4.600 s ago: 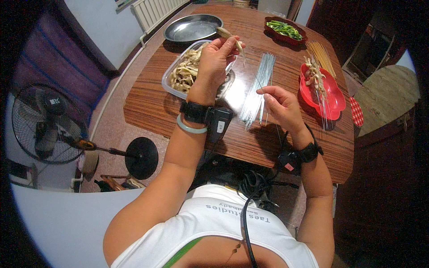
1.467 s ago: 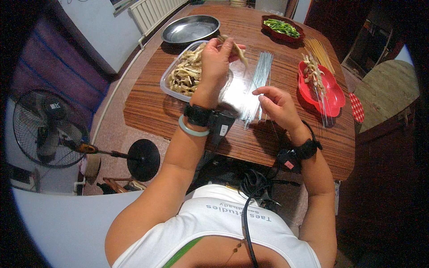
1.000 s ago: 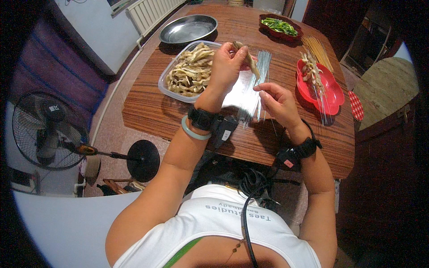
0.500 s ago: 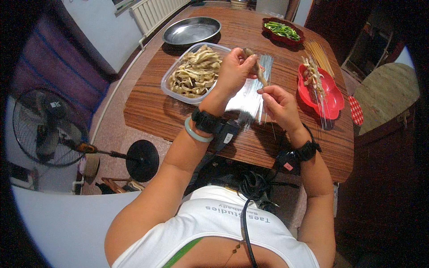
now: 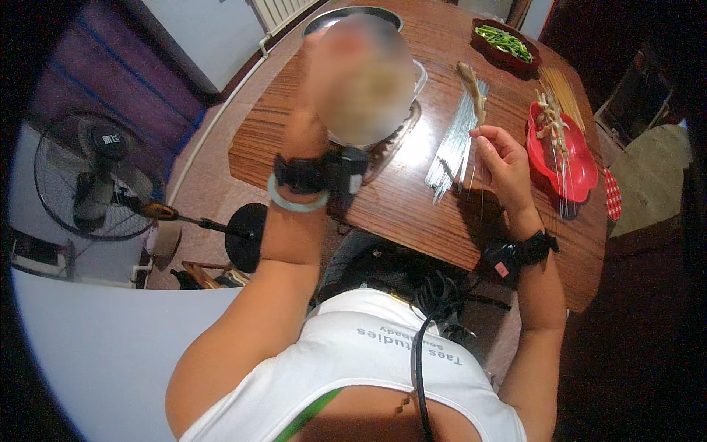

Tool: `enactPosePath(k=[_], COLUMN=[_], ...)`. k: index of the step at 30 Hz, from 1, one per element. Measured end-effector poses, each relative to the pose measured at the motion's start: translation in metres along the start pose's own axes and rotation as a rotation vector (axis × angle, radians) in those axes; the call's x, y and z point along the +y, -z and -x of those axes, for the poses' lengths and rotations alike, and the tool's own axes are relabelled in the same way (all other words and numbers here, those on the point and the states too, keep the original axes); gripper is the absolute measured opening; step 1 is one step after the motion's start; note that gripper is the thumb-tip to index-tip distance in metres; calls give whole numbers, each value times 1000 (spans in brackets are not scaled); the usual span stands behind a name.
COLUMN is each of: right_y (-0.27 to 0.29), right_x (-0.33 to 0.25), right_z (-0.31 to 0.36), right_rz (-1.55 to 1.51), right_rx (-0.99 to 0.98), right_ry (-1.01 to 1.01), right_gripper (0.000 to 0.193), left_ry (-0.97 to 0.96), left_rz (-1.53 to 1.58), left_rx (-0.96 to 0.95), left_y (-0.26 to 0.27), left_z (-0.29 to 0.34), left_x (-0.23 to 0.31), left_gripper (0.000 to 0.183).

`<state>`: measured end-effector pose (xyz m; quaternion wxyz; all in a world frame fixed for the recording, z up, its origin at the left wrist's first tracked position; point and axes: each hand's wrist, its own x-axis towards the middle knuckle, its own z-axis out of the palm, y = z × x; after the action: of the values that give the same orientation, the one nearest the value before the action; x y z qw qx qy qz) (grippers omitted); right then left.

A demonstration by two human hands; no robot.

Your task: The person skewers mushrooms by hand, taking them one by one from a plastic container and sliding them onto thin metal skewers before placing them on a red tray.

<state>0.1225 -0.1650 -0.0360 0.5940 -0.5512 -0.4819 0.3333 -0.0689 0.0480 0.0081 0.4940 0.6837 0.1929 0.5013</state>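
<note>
Wearing a white top (image 5: 449, 376) at 6, with grey lettering upside down from here; not copied

Got a pink label on the right wrist box (image 5: 499, 259) between 3 and 4, a whitish one on the left wrist box (image 5: 352, 163) at 12; both too small to read

Pinching a metal skewer (image 5: 482, 199) in the right grip (image 5: 504, 162) at 2, thumb against index, tail hanging over the worktop (image 5: 398, 202)

Carrying a pale-brown, mushroom-like strip (image 5: 477, 99) on its upper end, between 1 and 2. Half a second ago, also fingered by the left grip (image 5: 324, 66); now let go, so apparently seated on the skewer

Swung left grip away to between 11 and 12, at the clear tub (image 5: 422, 77). Blurred; cannot tell if clasping anything

Beside the strip, at 2: skewer bundle (image 5: 451, 151). Further right: red dish (image 5: 582, 184) with threaded skewers (image 5: 552, 121), then wooden sticks (image 5: 563, 99)

At the far side: steel pan (image 5: 375, 10) at 12, greens (image 5: 504, 44) between 1 and 2
</note>
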Motion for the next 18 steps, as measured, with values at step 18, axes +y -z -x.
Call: enactPosePath(k=[18], right_y=[-1], right_x=[1], right_z=[0], right_rz=[-28], right_rx=[-47], right_ry=[-13], right_gripper=[16], left_ry=[93], left_rz=[-1113], left_rx=[-370], left_y=[2], left_z=[-35], left_x=[-13], left_gripper=[19])
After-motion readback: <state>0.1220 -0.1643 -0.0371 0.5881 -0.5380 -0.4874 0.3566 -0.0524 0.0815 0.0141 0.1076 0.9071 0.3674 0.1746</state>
